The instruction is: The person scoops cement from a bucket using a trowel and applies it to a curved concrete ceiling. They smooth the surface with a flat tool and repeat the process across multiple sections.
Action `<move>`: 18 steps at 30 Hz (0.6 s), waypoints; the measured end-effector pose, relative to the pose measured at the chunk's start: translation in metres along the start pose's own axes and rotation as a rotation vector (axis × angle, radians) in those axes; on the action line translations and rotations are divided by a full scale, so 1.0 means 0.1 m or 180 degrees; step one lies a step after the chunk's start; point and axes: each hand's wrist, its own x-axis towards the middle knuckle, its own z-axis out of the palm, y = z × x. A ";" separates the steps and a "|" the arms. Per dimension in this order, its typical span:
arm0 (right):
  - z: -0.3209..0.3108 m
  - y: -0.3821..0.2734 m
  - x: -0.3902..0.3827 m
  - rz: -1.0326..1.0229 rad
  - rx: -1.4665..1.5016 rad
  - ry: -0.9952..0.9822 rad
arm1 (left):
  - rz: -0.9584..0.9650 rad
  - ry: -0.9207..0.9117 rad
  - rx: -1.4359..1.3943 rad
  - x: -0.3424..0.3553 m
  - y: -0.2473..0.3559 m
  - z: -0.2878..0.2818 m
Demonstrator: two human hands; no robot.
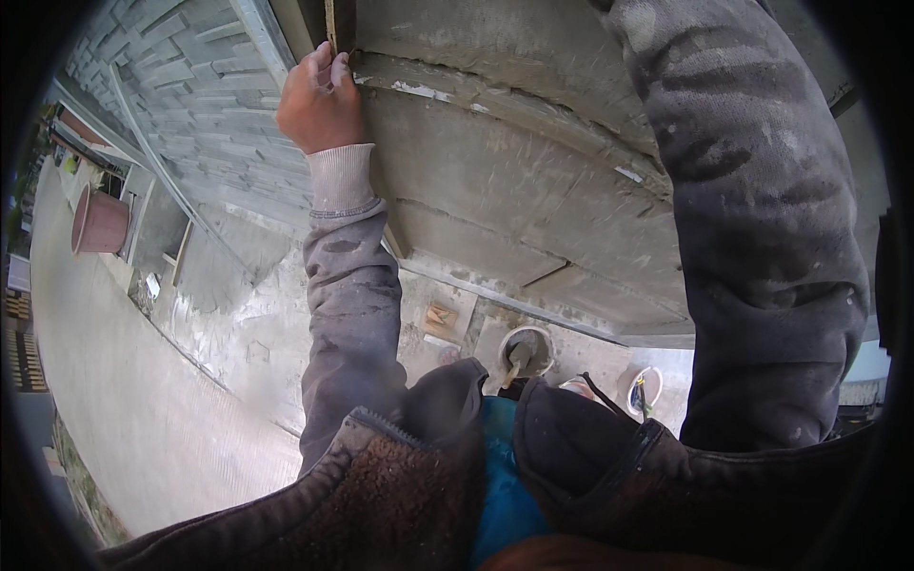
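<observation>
One pink tub (100,221) sits far to your left; next is a grey wall of stone blocks (171,100); your left hand (324,105) pinches the end of a thin wooden strip (330,21), at the left edge of a flat grey wall (514,162); a bucket (545,346) stands below; your right hand is out of view past its sleeve (762,238), so I cannot tell its fingers.

The left hand (322,105) holds a narrow strip (330,23) beside the grey wall (466,143).
</observation>
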 end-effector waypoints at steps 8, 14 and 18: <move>0.25 0.09 0.10 -0.0170 0.0139 0.0073 | -0.0202 0.0256 0.0217 -0.08 -0.06 0.14; 0.20 0.00 0.13 0.0282 0.0450 -0.0303 | -0.0445 0.0279 0.0166 -0.12 -0.05 0.19; 0.05 -0.08 0.16 0.0276 0.0101 -0.0735 | -0.0610 0.0213 0.0137 -0.13 0.01 0.22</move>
